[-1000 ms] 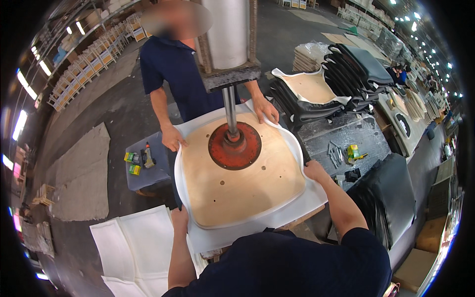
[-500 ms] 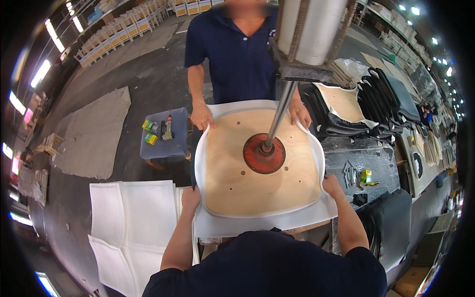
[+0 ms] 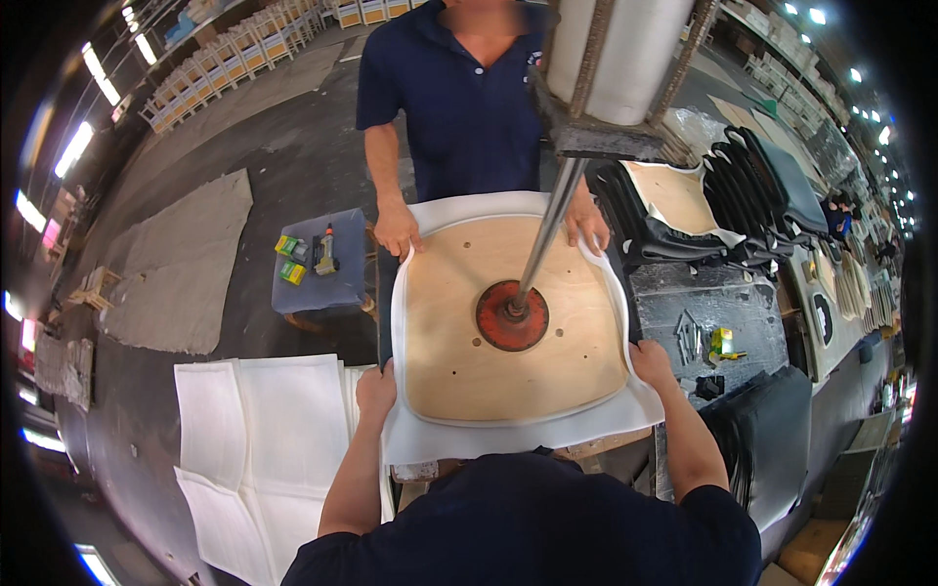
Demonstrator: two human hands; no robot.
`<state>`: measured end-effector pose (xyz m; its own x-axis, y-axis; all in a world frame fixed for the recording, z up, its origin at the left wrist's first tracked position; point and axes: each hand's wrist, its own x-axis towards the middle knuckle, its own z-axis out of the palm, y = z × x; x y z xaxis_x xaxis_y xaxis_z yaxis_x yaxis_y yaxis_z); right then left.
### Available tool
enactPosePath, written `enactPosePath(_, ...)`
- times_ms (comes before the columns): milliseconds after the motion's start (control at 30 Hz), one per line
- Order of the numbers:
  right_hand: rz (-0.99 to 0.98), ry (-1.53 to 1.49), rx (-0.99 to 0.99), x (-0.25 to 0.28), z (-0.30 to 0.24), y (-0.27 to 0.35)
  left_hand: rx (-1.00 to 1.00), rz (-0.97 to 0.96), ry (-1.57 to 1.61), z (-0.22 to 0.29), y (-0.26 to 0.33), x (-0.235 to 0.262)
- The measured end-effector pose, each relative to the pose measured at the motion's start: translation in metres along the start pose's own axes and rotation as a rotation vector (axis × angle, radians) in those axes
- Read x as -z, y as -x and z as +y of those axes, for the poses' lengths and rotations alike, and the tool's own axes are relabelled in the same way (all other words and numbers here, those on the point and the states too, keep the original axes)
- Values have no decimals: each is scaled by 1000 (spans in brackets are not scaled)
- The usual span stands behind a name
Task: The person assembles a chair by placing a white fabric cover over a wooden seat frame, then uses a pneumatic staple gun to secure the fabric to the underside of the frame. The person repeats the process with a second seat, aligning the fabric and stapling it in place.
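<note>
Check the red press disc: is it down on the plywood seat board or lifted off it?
Down. The red disc sits flat on the plywood board at the end of the metal rod, with no gap visible.

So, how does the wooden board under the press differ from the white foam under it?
The wooden board is tan, with small holes, and lies on top; the white foam is plain and lies beneath. The foam is larger and sticks out past the board's edges. Both have a rounded, seat-like shape.
</note>
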<state>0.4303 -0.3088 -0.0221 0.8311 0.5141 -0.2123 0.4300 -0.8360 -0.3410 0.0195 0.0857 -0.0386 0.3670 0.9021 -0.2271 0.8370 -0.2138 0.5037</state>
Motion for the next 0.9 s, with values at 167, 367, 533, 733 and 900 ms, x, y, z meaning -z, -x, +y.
enactPosePath(167,-28,-51,77,11,3,-3,-94,-13,145,-6,-5,-2)
enactPosePath(367,-57,-121,126,11,5,-1,-45,-83,273,-3,-2,2)
enactPosePath(533,-32,-188,133,9,8,-3,-48,-61,260,-5,-3,2)
enactPosePath(733,-53,-219,120,12,9,0,-67,-103,315,-5,-8,2)
enactPosePath(900,-119,-88,107,26,-1,-2,-68,41,248,3,-34,33)
